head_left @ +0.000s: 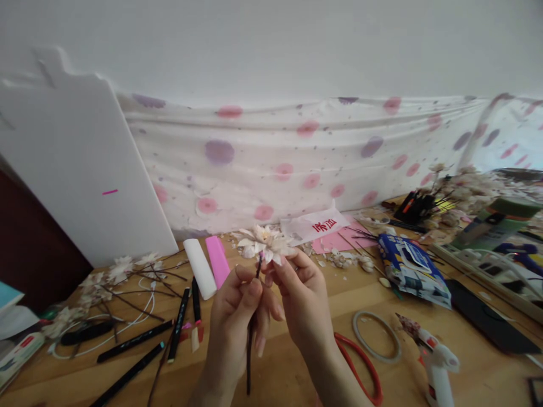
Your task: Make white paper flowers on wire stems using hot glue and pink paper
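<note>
A cream-white artificial flower (266,242) on a thin dark stem (249,356) is held upright in front of me, above the wooden table. My left hand (233,322) pinches the stem just below the bloom, between thumb and fingers. Thumb and fingers of my right hand (303,294) are closed on a petal at the flower's lower right side. A spot of pink shows where the stem meets the bloom. Behind my left hand lie a white roll (199,268) and a pink folded strip (218,261).
Finished-looking flowers on stems (121,271), markers (179,325) and a white cable lie left. To the right are a tape ring (376,337), a glue gun (432,353), red-handled scissors (360,362), a blue packet (413,271) and a dark phone-like slab (492,316). A white board (80,169) leans behind.
</note>
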{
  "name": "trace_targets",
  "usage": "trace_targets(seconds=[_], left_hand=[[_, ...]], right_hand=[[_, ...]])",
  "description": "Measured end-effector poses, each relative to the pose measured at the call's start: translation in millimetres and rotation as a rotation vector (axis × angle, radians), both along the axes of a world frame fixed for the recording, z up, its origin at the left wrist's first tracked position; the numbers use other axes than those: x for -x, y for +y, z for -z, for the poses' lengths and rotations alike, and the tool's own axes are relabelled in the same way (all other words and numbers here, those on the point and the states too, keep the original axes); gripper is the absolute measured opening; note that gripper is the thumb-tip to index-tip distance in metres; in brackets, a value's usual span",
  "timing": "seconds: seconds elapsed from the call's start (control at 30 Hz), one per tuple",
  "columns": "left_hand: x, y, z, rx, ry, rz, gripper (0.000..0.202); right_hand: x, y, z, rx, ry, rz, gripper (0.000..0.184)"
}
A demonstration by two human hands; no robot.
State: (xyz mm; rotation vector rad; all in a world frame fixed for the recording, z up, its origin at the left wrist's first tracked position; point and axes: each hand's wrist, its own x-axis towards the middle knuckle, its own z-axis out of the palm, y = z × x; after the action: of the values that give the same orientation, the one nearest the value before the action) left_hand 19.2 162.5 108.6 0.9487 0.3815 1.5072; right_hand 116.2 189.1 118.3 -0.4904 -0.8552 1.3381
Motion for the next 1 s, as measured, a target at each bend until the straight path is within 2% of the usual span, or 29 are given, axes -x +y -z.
trace_targets(seconds=[0.17, 0.4, 0.53, 0.67, 0.87, 1.0], left_hand=[[-1.3, -1.0, 0.9, -0.048, -0.008, 0.061, 0.011], [-1.4, 0.0, 3.6, -0.111, 0.017, 0.095, 0.013], [-2.2, 0.9, 5.6, -0.145, -0.005, 0.184, 0.017], [-3.1, 1.5, 7.7, -0.202, -0.018, 0.251, 0.026], [-1.3, 3.5, 6.0, -0.174, -0.026, 0.258, 0.025], [-0.2, 2.8, 2.7, -0.111, 0.011, 0.183, 0.020]], right_hand=[[-1.4, -0.7, -3.0, -0.007, -0.008, -0.021, 0.020], [-4.0, 0.2, -6.2, -0.048, -0.053, 0.042, 0.019], [-3.7, 1.4, -4.7, -0.087, -0.081, 0.105, 0.019], [-4.8, 3.2, -2.8, -0.096, -0.047, 0.086, 0.017], [-8.0, 6.3, 0.7, -0.086, -0.028, 0.015, 0.018], [-8.2, 4.9, 1.4, -0.085, -0.038, 0.005, 0.020]])
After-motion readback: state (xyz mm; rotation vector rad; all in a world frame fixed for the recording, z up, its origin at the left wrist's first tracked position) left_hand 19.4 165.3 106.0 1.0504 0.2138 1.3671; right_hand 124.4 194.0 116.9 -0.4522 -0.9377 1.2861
